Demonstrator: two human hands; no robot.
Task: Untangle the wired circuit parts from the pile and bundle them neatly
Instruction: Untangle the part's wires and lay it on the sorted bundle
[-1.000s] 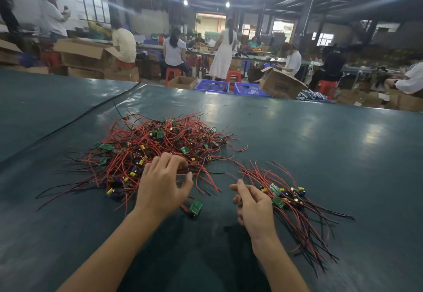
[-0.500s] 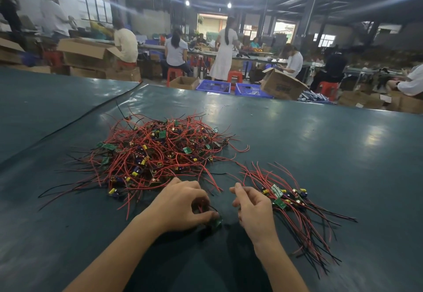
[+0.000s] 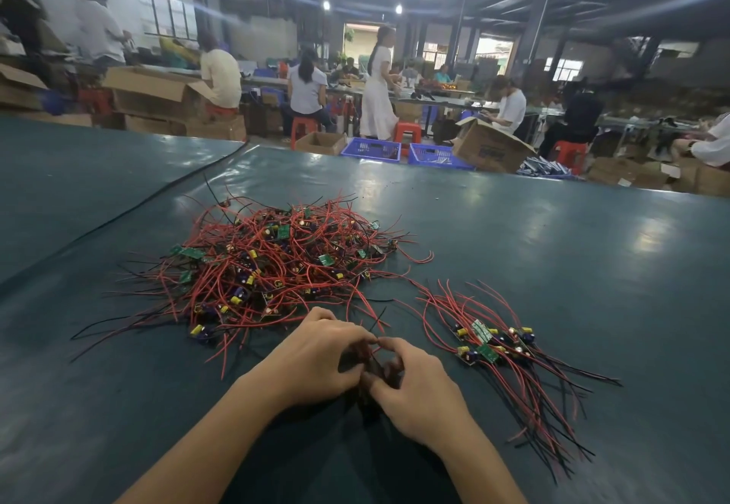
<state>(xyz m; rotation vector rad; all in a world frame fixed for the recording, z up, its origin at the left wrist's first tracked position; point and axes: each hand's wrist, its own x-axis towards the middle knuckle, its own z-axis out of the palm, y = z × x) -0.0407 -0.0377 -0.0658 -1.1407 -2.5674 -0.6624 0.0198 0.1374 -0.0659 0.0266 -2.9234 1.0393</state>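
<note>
Left hand (image 3: pixel 316 357) moved against right hand (image 3: pixel 418 389), circuit part (image 3: pixel 372 363) mostly hidden

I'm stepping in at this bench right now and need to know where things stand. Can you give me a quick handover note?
Left hand: grips a wired part, mostly hidden between the two hands.
Right hand: pinches the same part's wires.
Pile: a large red and black tangle, ahead and to the left on the table.
Bundle: a few parts laid side by side, to the right of the pile.
Done: only a small share is sorted.
Left: add the held part to the bundle, then work through the pile.
</note>
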